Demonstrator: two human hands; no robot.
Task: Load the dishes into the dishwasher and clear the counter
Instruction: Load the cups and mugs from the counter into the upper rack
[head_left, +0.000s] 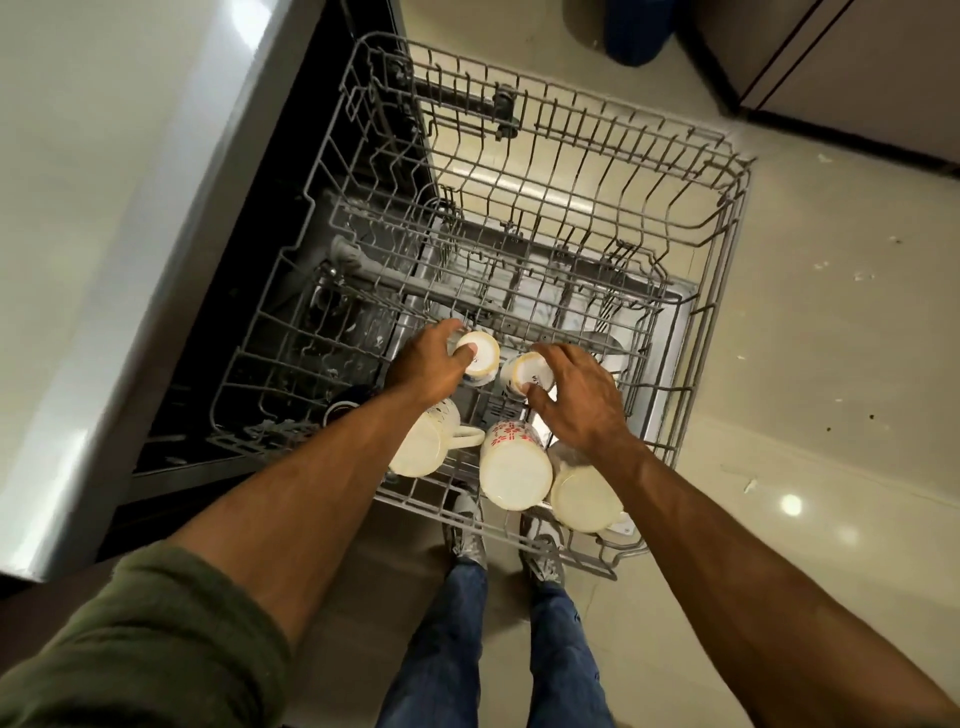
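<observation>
The grey wire upper rack (722, 218) of the dishwasher is pulled out over the floor. My left hand (428, 366) grips an upturned white cup (480, 356) in the rack. My right hand (576, 395) grips a second upturned white cup (524, 371) beside it. Nearer me three cream mugs sit base up in the rack: one with a handle (423, 441), one with a red pattern (514, 467), and one (584, 496) at the right, partly under my right wrist.
The pale counter (78, 156) with its steel edge runs along the left. The dark dishwasher interior (332, 218) lies below it, with a lower rack and a dark cup (345, 410). My shoes (467, 535) stand under the rack's front edge. Cabinets are at top right.
</observation>
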